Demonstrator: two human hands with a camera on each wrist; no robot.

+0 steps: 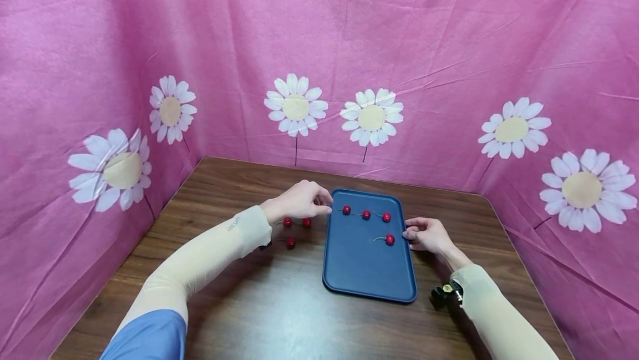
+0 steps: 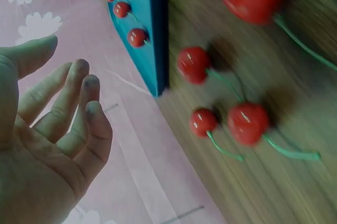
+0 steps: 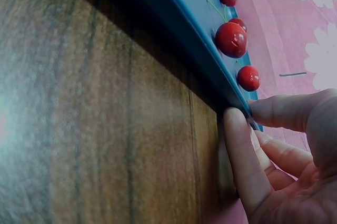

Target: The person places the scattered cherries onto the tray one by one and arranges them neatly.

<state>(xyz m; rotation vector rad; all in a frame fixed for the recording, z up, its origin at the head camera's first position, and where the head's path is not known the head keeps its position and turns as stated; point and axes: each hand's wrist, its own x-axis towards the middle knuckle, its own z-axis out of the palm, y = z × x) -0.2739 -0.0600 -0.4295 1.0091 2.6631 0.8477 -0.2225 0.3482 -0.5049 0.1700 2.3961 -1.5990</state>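
A dark blue tray [image 1: 366,268] lies on the table. My right hand [image 1: 430,235] pinches its right edge, thumb on the rim in the right wrist view. On the tray, three red cherries with green stems run across the far part, among them the middle cherry [image 1: 366,214]; another cherry [image 1: 390,239] lies nearer the right rim. By the tray's far left corner hovers my left hand [image 1: 302,200], its fingers loosely bent and holding nothing, as the left wrist view confirms. Several cherries lie left of the tray, including one cherry [image 1: 291,243] below the left wrist.
The wooden table [image 1: 239,304] backs onto a pink cloth [image 1: 424,27] printed with white daisies, which also hangs at both sides. A small black device [image 1: 441,295] sits at the right wrist.
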